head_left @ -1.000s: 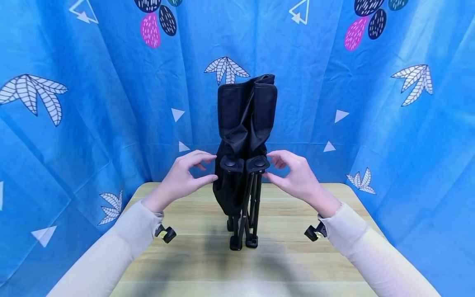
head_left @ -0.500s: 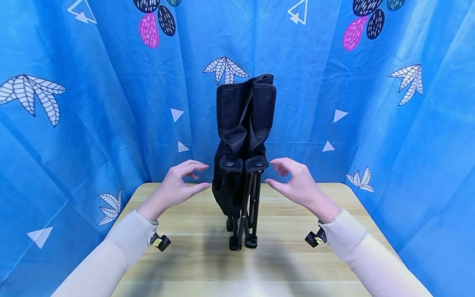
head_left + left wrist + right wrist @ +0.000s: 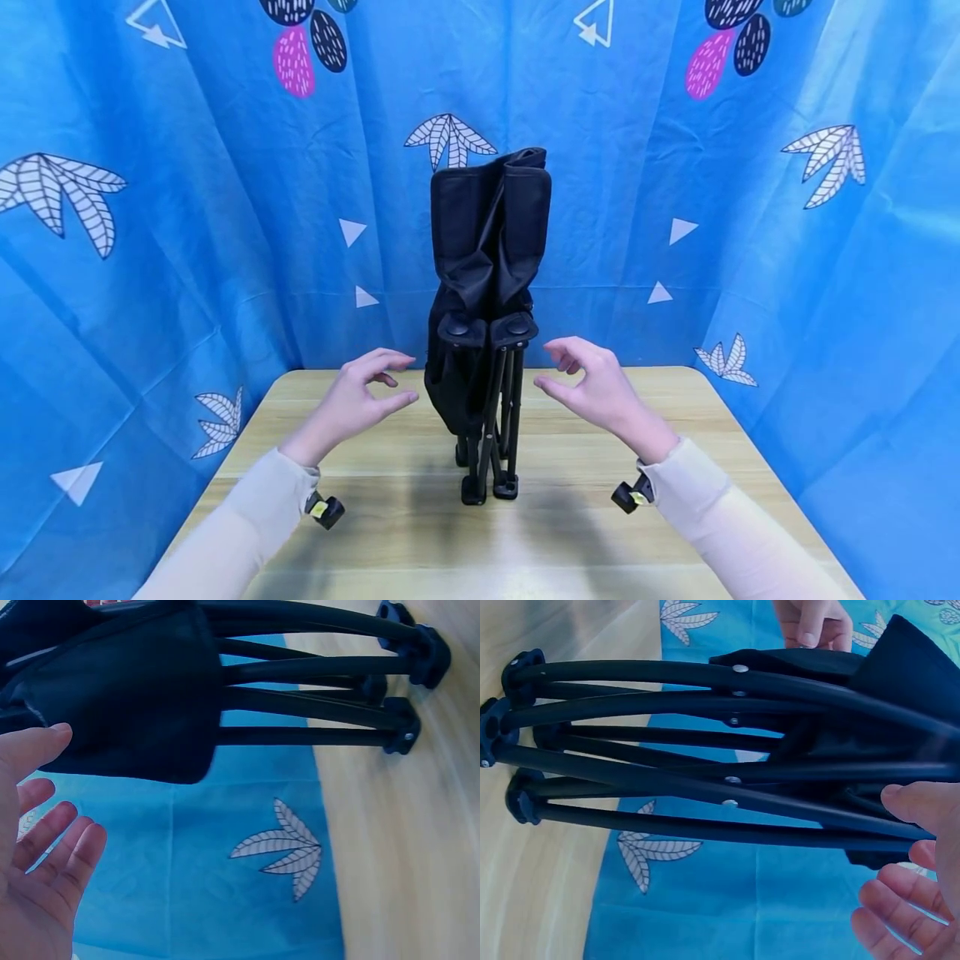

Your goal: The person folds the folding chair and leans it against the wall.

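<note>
Chair (image 3: 487, 283): folded, black, upright at the middle of the table (image 3: 637, 500), its feet (image 3: 506, 487) on the wood and the curtain (image 3: 615, 208) beyond its far side.
Cloth (image 3: 142, 697): bunched high, hanging lower on the left than on the right.
Legs (image 3: 645, 672): drawn close together, bare below the cloth.
Left hand (image 3: 360, 392): just left of the chair, thumb and fingers well parted and softly bent, holding nothing.
Right hand (image 3: 592, 383): just right of the legs, also apart from them; fingers loosely bent, thumb parted, nothing held.
Step in hand: seems a hands-off moment, the chair balancing unaided between two ready palms.
Next move: opening it would call for gripping both sides and pulling evenly outward; leaving it folded, only for clearing the hands without a knock.
</note>
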A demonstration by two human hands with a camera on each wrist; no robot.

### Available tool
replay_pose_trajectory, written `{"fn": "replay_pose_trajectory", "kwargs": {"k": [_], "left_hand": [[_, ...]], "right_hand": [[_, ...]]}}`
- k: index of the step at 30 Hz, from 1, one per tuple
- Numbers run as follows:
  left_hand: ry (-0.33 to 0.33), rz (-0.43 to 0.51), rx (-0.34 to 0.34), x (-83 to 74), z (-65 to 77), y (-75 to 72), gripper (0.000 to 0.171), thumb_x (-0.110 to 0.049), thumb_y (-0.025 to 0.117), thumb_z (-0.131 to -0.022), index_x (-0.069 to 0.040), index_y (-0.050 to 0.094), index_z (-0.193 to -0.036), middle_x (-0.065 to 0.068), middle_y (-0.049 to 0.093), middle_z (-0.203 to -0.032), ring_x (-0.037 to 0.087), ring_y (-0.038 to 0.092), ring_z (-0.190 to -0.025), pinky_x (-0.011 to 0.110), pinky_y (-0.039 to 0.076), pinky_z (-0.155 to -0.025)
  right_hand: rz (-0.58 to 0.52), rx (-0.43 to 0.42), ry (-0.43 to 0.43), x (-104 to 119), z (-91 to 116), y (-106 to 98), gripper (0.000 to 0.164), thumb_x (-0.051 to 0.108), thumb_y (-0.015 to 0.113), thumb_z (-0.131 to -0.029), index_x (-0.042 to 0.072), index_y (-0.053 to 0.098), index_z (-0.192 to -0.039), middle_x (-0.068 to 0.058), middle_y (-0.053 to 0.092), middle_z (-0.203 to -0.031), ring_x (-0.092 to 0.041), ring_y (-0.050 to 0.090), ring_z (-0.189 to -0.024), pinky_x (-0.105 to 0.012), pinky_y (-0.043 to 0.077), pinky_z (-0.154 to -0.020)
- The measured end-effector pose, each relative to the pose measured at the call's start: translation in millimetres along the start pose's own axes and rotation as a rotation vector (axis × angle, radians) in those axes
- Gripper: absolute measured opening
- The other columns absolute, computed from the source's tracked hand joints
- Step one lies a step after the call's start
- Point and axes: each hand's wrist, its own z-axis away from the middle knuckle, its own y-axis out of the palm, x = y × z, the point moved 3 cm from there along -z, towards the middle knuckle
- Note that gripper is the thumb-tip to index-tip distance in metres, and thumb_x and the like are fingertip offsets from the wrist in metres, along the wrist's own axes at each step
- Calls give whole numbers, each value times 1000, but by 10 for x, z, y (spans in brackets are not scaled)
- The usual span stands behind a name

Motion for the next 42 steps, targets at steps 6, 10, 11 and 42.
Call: {"fn": "replay_pose_trajectory", "kwargs": {"k": [6, 10, 11, 42], "left_hand": [[-6, 24, 12, 155, 87, 147, 44, -11, 91, -89, -5, 76, -129, 12, 76, -126, 27, 71, -108, 32, 66, -87], [-9, 27, 16, 241, 147, 240, 43, -9, 91, -88, -2, 76, -128, 13, 77, -125, 27, 73, -106, 35, 67, -85], [-9, 28, 19, 256, 160, 263, 43, -8, 91, -88, -2, 76, -128, 14, 76, -126, 27, 73, -106, 35, 67, -85], [-72, 101, 63, 582, 612, 826, 41, -7, 92, -84, -7, 77, -123, 6, 76, -122, 11, 69, -107, 30, 65, -83]], "right_hand": [[9, 1, 16, -84, 109, 93, 39, 8, 94, -82, 3, 76, -117, -7, 75, -96, -24, 70, -79, -37, 62, -72], [3, 8, 28, -133, 185, 156, 39, 8, 94, -82, 3, 76, -117, -5, 75, -95, -24, 69, -79, -36, 61, -71], [2, 9, 31, -148, 204, 174, 39, 8, 94, -83, 3, 76, -117, -5, 74, -94, -22, 69, -79, -35, 61, -71], [-39, 65, 166, -366, 764, 563, 40, 11, 94, -81, 3, 76, -116, -3, 73, -92, -19, 68, -76, -34, 62, -69]]}}
